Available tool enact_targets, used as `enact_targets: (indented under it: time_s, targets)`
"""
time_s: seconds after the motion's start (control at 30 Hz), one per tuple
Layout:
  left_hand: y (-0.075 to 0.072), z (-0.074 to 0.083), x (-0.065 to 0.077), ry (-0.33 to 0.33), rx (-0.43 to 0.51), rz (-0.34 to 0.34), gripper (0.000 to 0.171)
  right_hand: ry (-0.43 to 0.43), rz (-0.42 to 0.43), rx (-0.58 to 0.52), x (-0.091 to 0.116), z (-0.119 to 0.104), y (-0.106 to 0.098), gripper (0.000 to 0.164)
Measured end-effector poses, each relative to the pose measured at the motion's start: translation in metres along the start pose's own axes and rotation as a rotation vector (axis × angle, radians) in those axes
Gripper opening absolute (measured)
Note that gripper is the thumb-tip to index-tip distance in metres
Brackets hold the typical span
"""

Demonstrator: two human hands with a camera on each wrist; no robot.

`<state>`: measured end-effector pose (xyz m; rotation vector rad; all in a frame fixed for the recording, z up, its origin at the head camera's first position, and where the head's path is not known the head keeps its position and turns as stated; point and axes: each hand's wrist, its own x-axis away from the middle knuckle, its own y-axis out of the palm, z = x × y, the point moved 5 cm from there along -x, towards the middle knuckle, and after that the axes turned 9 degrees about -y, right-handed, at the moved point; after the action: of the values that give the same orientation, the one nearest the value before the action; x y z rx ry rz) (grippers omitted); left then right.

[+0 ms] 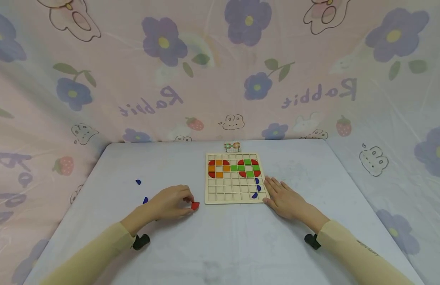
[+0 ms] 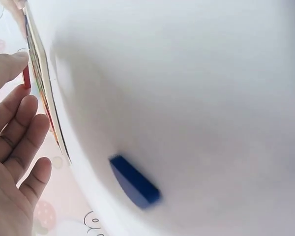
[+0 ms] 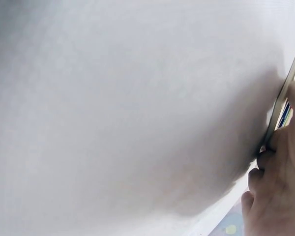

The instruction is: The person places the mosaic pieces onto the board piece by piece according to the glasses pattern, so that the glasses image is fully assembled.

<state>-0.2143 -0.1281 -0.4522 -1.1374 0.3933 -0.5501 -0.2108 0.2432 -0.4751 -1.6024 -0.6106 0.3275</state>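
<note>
My left hand [image 1: 173, 202] pinches a red quarter-circle tile [image 1: 195, 206] between thumb and fingertip, just left of the wooden grid board [image 1: 223, 197]. In the left wrist view the red tile [image 2: 26, 77] shows on edge, apart from the table. My right hand [image 1: 285, 199] lies with straight fingers against the board's right edge. Red, orange and green tiles form two linked rings in the board's upper rows. Three blue segment tiles [image 1: 258, 188] lie in its right-hand part. The right wrist view shows the right hand [image 3: 280, 182] touching the board's side [image 3: 280, 101].
Two blue segment tiles, one farther back [image 1: 138, 182] and one beside the left wrist [image 1: 145, 200], lie on the white table [image 1: 220, 245]. A small pattern card [image 1: 232, 147] sits behind the board. A printed cloth [image 1: 213, 79] hangs behind the table.
</note>
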Motion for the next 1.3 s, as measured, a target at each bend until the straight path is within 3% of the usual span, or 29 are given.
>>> enact_targets:
  time_s: [0.5, 0.8, 1.03, 1.3]
  targets:
    - [-0.003, 0.019, -0.068, 0.012, 0.061, 0.02, 0.027, -0.006, -0.001, 0.017, 0.0, 0.001, 0.002, 0.074]
    - [-0.003, 0.029, -0.106, -0.004, 0.086, -0.017, 0.026, -0.004, 0.006, 0.027, -0.001, 0.004, 0.005, 0.073]
    - [0.002, 0.029, -0.131, -0.02, 0.042, -0.01, 0.029, -0.004, -0.001, 0.042, -0.002, 0.004, 0.005, 0.074]
    - [0.012, 0.02, -0.152, -0.106, 0.059, -0.051, 0.033, -0.004, -0.003, 0.03, -0.001, 0.004, 0.005, 0.073]
